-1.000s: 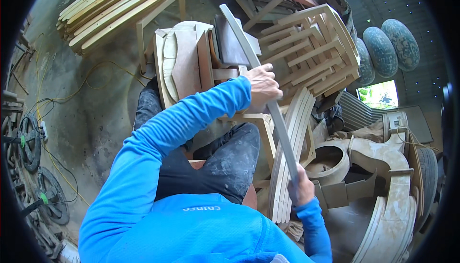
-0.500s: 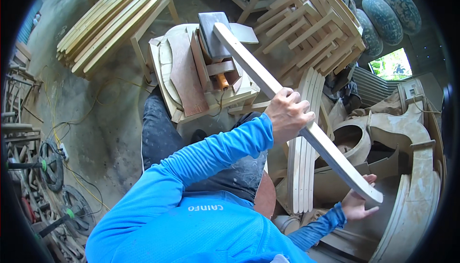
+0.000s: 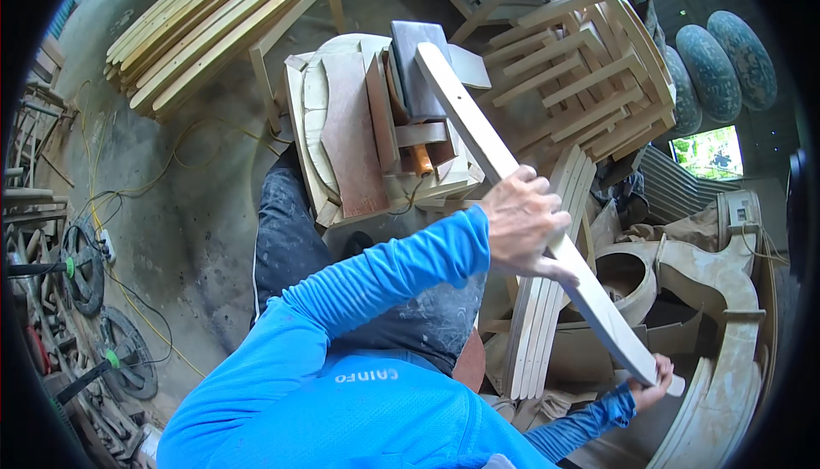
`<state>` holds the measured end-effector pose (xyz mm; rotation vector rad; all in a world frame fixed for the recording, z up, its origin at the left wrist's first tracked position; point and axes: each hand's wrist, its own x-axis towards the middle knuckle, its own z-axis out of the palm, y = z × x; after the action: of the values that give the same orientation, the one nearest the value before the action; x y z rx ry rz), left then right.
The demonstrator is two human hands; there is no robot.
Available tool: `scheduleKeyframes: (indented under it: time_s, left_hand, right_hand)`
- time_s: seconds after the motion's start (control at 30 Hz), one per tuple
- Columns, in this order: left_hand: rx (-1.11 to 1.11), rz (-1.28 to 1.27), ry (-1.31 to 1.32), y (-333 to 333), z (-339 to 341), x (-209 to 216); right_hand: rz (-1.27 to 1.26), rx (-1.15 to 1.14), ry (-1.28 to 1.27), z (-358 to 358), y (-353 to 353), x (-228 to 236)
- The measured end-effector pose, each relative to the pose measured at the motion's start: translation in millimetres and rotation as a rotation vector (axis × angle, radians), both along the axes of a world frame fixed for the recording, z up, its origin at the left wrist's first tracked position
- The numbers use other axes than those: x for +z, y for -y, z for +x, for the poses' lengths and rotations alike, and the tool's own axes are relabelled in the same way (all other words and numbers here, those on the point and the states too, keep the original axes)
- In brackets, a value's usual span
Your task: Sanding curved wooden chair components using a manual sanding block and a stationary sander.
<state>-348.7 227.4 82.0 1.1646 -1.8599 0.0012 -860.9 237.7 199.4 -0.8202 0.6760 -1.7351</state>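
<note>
I hold a long, pale, slightly curved wooden slat point(image 3: 478, 140) slanting from the upper middle down to the lower right. My left hand point(image 3: 523, 223), in a blue sleeve, grips the slat near its middle. At the slat's lower end, my right hand point(image 3: 651, 381) is closed around it. The slat's upper end lies over a stack of flat wooden boards and curved pieces point(image 3: 354, 131) in front of my knees. A bundle of similar slats point(image 3: 538, 315) stands upright just beneath my left hand.
A wooden chair frame point(image 3: 589, 59) lies at the upper right. Long slats rest on a stand point(image 3: 213, 25) at the upper left. Carved curved furniture parts point(image 3: 717, 272) sit at the right. Yellow cables and power tools point(image 3: 85, 272) lie on the concrete floor at the left.
The slat has swung from nearly upright to a slant, its lower end moving out to the right. Both hands kept their grip and my left hand slid lower and rightward.
</note>
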Motion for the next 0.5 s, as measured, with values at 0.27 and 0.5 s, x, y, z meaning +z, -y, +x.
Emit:
scheduleKeyframes:
  time_s: [0.27,0.5]
  left_hand:
    - [0.079,0.141,-0.068,34,44,-14]
    - [0.128,0.268,0.030,84,98,-28]
  right_hand:
    - [-0.151,-0.023,-0.139,83,3,1]
    - [-0.123,0.060,-0.043,159,42,-26]
